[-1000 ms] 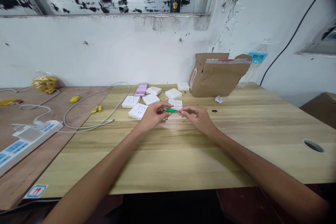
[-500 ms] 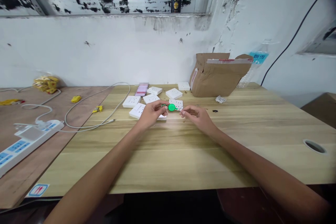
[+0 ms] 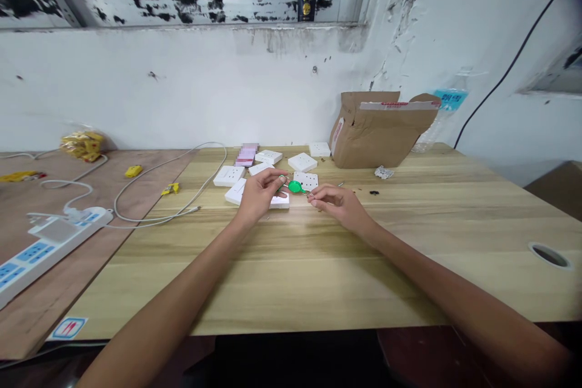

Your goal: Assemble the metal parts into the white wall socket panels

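A round green badge reel hangs in the air between my two hands, above the wooden table. My left hand pinches its left end, where a bit of green and a clip show at the fingertips. The fingers of my right hand are closed on the small metal part at its right end. Just behind the reel lies a white socket plate, and another white plate is partly hidden by my left hand.
Several white plates and a purple stack lie further back. A cardboard bag and a bottle stand behind on the right. Left are a white cable, a power strip and yellow pieces.
The green reel has shifted slightly left and its tilt has changed a little. My right hand has moved slightly left, and a small thin item now shows behind it.
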`<state>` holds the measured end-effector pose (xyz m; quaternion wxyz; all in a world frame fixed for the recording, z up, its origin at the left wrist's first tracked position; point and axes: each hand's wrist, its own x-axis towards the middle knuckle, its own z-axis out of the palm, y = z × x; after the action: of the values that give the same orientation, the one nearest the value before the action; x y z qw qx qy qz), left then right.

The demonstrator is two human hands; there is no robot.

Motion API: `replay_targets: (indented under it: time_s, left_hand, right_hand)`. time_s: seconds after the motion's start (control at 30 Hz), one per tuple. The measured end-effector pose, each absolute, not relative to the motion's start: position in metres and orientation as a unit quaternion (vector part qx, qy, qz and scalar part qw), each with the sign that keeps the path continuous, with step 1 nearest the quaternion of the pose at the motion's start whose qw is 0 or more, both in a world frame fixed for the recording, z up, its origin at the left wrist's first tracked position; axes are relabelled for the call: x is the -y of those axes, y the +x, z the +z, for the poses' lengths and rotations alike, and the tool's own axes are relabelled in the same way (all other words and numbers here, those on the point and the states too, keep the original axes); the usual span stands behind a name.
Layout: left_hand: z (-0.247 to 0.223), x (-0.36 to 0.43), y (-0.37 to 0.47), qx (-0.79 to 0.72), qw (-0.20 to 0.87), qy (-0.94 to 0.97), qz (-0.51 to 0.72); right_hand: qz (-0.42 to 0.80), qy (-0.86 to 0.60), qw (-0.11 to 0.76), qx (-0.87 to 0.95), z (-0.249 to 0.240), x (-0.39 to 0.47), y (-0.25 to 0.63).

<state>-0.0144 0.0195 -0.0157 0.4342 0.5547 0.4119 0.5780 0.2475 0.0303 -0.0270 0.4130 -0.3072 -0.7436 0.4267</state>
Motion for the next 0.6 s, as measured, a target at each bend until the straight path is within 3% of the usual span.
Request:
replay_targets:
  time_s: [0.4, 0.6]
  left_hand:
    - [-0.0141, -0.0173, -0.0141, -0.401, 0.432, 0.561, 0.581]
    - [-0.0087, -0.0131, -0.0108, -0.395, 0.403, 0.595, 0.571]
  right_hand:
    - [0.492, -0.373, 0.415, 0.669, -0.0368, -0.0400, 0.2505]
    - [0.423, -0.362, 0.373, 0.743, -0.0303, -0.0341, 0.2471]
